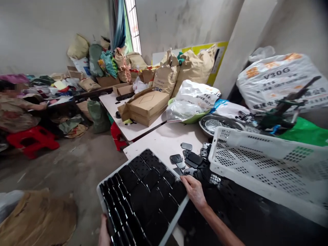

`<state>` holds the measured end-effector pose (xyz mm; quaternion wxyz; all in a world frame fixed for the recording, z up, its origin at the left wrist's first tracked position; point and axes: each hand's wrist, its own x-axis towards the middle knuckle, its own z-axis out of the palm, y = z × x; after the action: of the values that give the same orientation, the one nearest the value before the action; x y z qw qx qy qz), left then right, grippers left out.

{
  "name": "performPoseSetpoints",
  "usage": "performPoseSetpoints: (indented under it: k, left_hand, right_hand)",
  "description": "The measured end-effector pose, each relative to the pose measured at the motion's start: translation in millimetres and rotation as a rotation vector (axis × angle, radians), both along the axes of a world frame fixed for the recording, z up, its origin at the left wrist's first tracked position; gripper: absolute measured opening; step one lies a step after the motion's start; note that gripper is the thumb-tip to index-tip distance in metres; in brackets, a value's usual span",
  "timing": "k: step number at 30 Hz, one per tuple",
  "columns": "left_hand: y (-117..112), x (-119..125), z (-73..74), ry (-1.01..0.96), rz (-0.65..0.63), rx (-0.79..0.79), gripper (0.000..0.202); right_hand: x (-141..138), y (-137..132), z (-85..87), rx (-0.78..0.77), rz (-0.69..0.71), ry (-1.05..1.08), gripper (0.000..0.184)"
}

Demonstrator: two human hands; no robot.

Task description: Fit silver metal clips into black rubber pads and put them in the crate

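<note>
Far to the left of the fingers, well apart: a red stool [32, 140] on the floor. At the bottom edge, gripping the near rim of the white tray [176, 217] with the left hand [104, 234], its fingers hidden below. Packed in rows inside the tray: black parts [146, 191]. Clasping the right rim with the right hand [194, 191], fingers curled over the edge. Just beyond these fingertips, lying loose on the table [159, 140]: small black pieces [191, 159]. To the right of them, just beside: a white perforated crate [256, 164].
</note>
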<state>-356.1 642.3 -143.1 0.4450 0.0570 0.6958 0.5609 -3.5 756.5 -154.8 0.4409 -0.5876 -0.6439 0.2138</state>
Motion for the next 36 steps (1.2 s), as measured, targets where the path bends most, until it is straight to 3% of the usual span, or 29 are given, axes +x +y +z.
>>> performPoseSetpoints:
  k: [7,16,25,31,36]
  left_hand:
    - [105.3,9.0,-11.8,-0.173,0.062,0.036,0.028]
    - [186.8,-12.8,-39.3,-0.127,0.050,0.095,0.024]
    - [223.0,-10.6,-41.4,-0.116,0.045,0.104,0.028]
    - [234.8,-8.9,-40.0,-0.135,0.019,0.111,0.029]
    - [238.4,-8.4,-40.9,-0.156,-0.005,0.113,0.033]
  right_hand:
    - [-26.6,108.2,-36.2,-0.016,-0.010,-0.064,0.046]
    - [-40.6,187.6,-52.8,-0.105,-0.040,-0.136,0.051]
    - [-40.7,222.6,-57.4,-0.145,-0.048,-0.145,0.048]
    - [-39.7,232.3,-61.0,-0.185,-0.073,-0.140,0.044]
    - [-37.4,233.9,-56.1,-0.217,-0.087,-0.080,0.029]
